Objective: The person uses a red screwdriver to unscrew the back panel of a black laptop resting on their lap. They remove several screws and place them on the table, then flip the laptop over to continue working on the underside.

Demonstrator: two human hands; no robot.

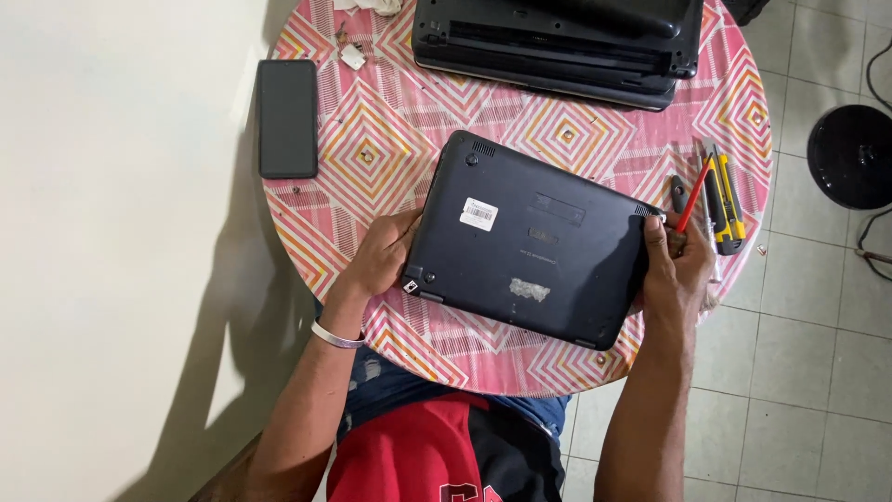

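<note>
A dark laptop (531, 240) lies bottom-up on the round table (372, 158) with its pink-and-orange diamond cloth, near the table's front edge — its long axis runs left to right, tilted so the right end sits lower and closer to the person. The left hand (381, 257) grasps the laptop's left edge near the lower corner; the right hand (676, 270) clasps its right edge while also holding a red-handled screwdriver (693, 197). On the laptop's underside a small white rectangular sticker (479, 214) sits left of centre, and a torn grey label patch (529, 289) lies nearer the front edge. Beyond the laptop rests a second black laptop (557, 42); left of it — at the table's rim — a black phone (287, 118). Right of the laptop lies a yellow utility knife (728, 200) (beside other small tools).
</note>
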